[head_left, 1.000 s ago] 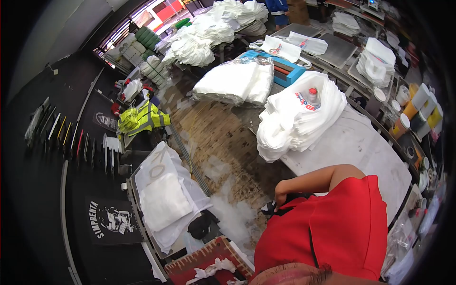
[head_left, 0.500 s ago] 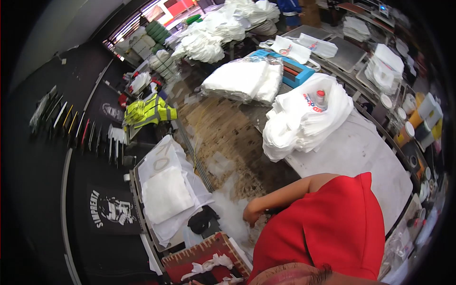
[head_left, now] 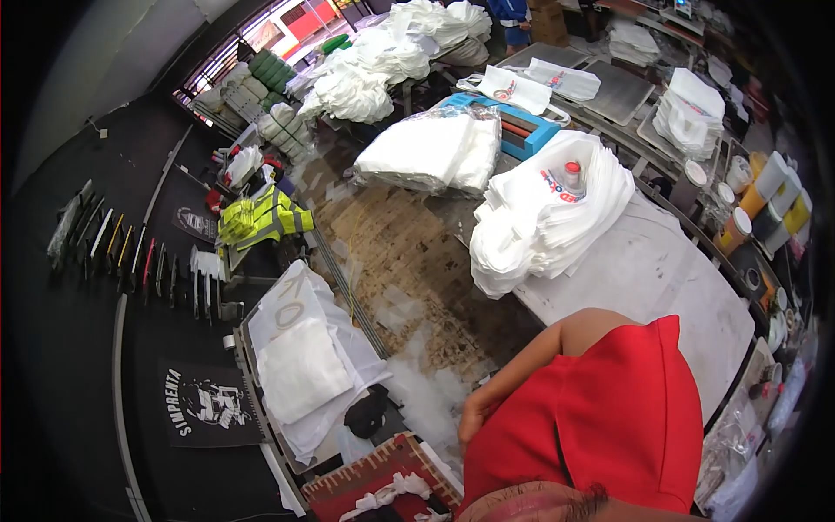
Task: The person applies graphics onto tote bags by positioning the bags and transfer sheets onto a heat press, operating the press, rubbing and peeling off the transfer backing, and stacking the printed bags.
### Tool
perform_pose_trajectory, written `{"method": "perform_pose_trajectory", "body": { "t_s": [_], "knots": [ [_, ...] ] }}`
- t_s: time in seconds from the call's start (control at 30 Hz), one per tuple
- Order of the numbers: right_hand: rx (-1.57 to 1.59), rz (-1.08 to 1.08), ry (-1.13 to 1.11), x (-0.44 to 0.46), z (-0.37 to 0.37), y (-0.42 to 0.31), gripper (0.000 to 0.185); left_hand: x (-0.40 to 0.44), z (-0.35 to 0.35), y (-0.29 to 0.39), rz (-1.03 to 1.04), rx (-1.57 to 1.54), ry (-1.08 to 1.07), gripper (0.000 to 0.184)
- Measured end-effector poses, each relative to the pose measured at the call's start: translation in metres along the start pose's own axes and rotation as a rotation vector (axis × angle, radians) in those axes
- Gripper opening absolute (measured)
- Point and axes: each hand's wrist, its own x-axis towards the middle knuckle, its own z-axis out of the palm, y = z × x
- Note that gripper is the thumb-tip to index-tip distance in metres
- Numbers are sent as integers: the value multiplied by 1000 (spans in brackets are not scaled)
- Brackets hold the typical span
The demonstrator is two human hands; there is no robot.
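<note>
My right hand (head_left: 470, 422) hangs low beside the red garment (head_left: 600, 409) on my body. Its fingers are mostly hidden behind the cloth, so I cannot see whether it holds anything. The arm bends down from the shoulder, over the floor. Left of the hand is a red framed board (head_left: 370, 478) with knotted white cloth on it. Close to the board lie a black cloth bundle (head_left: 366, 414) and folded white fabric (head_left: 303, 367). My left hand is out of view.
A pile of white printed bags (head_left: 539, 217) with a red-capped bottle (head_left: 572, 172) rests on the pale table (head_left: 644, 287). Beyond are plastic-wrapped white fabric (head_left: 426, 152) and a blue frame (head_left: 539, 139). A person (head_left: 513, 19) stands at the back.
My right hand has moved down and left from near the garment's upper edge, and its fingers are now more hidden. The view shifted at the middle frame and came back.
</note>
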Motion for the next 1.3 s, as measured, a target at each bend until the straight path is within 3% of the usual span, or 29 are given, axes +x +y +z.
{"method": "perform_pose_trajectory", "body": {
  "t_s": [0.17,0.27,0.33,0.43,0.47,0.7,0.77,0.9,0.97,1.03,1.1,1.2,1.3],
  "knots": [
    [129,-202,-139,-4,43,-64,64,6,-6,4,116,-138,68,25],
    [113,-217,-234,3,63,-102,64,4,-1,2,47,-87,64,27],
    [-66,-344,-370,13,71,-125,58,8,23,-14,29,-148,12,28],
    [-125,-180,-397,26,86,-142,62,8,20,-9,-4,-204,6,18],
    [-278,-316,-449,10,93,-169,68,8,27,-17,-5,-274,12,19],
    [-328,121,-713,99,65,-84,62,12,13,-7,-18,-123,44,28],
    [-472,-286,-763,120,54,-41,58,11,8,-6,-80,-108,-2,35],
    [-428,-160,-841,123,47,-25,55,8,12,-6,-199,-162,37,35],
    [-283,184,-736,99,63,-85,55,6,15,-7,-240,-143,18,36],
    [-295,218,-821,97,66,-104,56,4,12,-5,-240,-143,27,38],
    [-483,53,-810,93,70,-116,55,3,11,-6,-226,-142,43,39],
    [-515,5,-835,86,80,-135,55,0,9,-3,-250,-134,24,37],
    [-353,210,-821,91,80,-130,52,3,8,5,-233,-126,101,33]
  ]
}}
